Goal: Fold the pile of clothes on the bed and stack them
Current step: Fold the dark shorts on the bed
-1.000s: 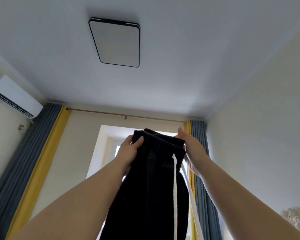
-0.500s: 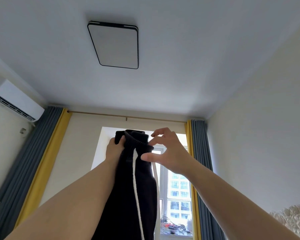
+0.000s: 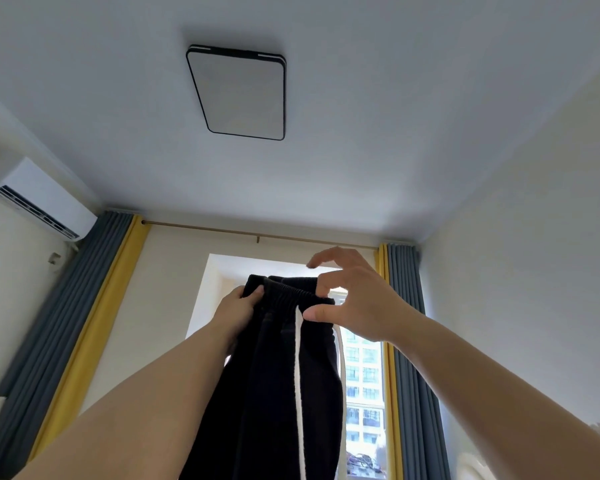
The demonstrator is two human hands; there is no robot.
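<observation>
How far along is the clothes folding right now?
Nothing finished is in view; the bed and any stack are out of frame. In hand: the left hand holds black trousers up by the waistband, while the right hand hovers open beside it. Left: folding these trousers and stacking them.

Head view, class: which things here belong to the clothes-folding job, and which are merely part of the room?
Job:
black trousers with white side stripe
left hand gripping the waistband
right hand, fingers spread by the waistband

Room:
ceiling light
air conditioner
curtains
window
</observation>
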